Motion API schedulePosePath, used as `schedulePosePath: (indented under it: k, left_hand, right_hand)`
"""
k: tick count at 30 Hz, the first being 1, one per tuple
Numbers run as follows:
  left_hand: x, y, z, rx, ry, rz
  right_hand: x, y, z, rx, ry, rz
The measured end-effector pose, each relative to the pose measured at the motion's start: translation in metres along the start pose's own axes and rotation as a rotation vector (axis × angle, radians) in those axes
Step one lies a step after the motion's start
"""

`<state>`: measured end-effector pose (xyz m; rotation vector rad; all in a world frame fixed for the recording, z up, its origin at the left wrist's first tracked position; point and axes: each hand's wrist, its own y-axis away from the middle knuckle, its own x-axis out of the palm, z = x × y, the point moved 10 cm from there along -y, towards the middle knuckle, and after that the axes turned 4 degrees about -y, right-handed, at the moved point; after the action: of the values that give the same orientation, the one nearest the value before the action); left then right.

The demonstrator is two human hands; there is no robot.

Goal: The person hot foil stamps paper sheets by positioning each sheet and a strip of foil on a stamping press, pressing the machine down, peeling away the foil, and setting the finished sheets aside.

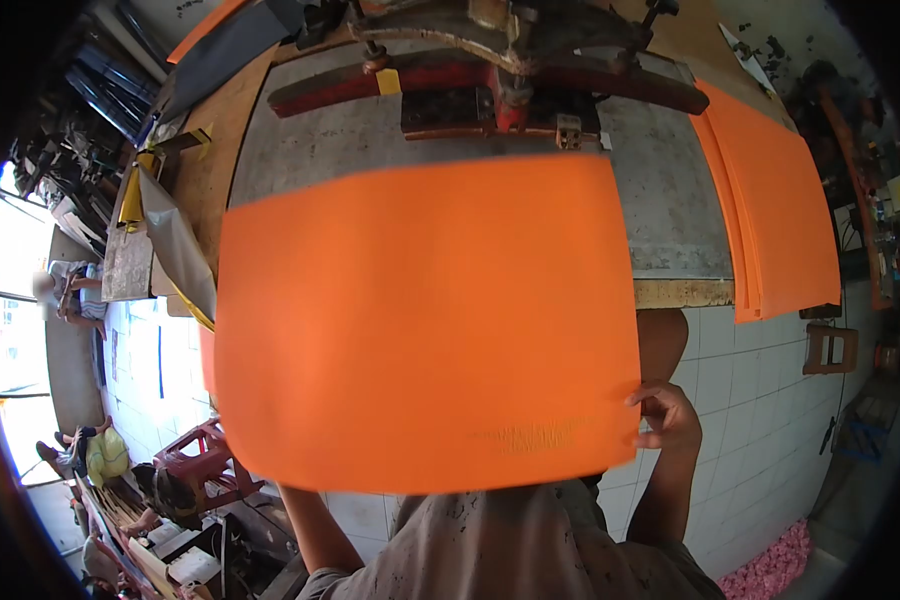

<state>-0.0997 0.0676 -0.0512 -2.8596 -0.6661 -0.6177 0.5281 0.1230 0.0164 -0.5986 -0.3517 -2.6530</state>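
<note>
Close to the chest: holding up an orange sheet (425, 320) ahead of the press.

Nearest, right hand (665, 415) pinching the sheet's lower right edge, fingers closed on it; left hand hidden behind the sheet, only the forearm showing below, so its grip impossible to tell. Sheet hanging broad and flat in the air between body and worktable (670, 210), apparently being carried toward or away from the grey bed, not yet lying on it. Next, likely needing both corners kept level and the edge squared to the bed. Beyond, sitting at the table's far end, a red-and-black press head (500, 85); to the right, lying stacked, more orange sheets (780, 210). No containers with visible contents showing.
</note>
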Motion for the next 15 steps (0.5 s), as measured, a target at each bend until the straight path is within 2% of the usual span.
schedulePosePath:
  k: [1,4,5,7,8,11,12,15]
  left_hand:
    - [-0.01,-0.006,0.004,-0.043,0.03,-0.077]
    - [-0.039,-0.007,0.02,-0.191,0.119,-0.319]
    - [-0.013,-0.015,0.022,-0.296,0.231,-0.09]
    - [0.04,-0.02,0.009,-0.486,0.443,0.386]
    - [0.01,-0.034,0.012,-0.547,0.249,0.509]
    - [0.03,-0.075,-0.013,-0.358,-0.376,0.372]
    - [0.062,-0.079,-0.032,-0.279,-0.328,0.282]
    - [0.119,-0.091,-0.099,0.039,-0.37,0.418]
  right_hand:
    - [0.007,0.001,0.003,-0.051,-0.058,0.11]
    - [-0.006,-0.028,0.004,-0.203,-0.065,-0.117]
    - [-0.007,-0.037,0.009,-0.256,-0.049,-0.206]
    - [0.007,-0.048,0.028,-0.27,0.296,-0.261]
    - [0.015,-0.049,0.041,-0.279,0.471,-0.289]
    - [0.04,-0.049,0.074,-0.338,0.489,-0.224]
    - [0.043,-0.047,0.087,-0.393,0.549,-0.231]
    - [0.051,-0.035,0.141,-0.592,0.749,-0.292]
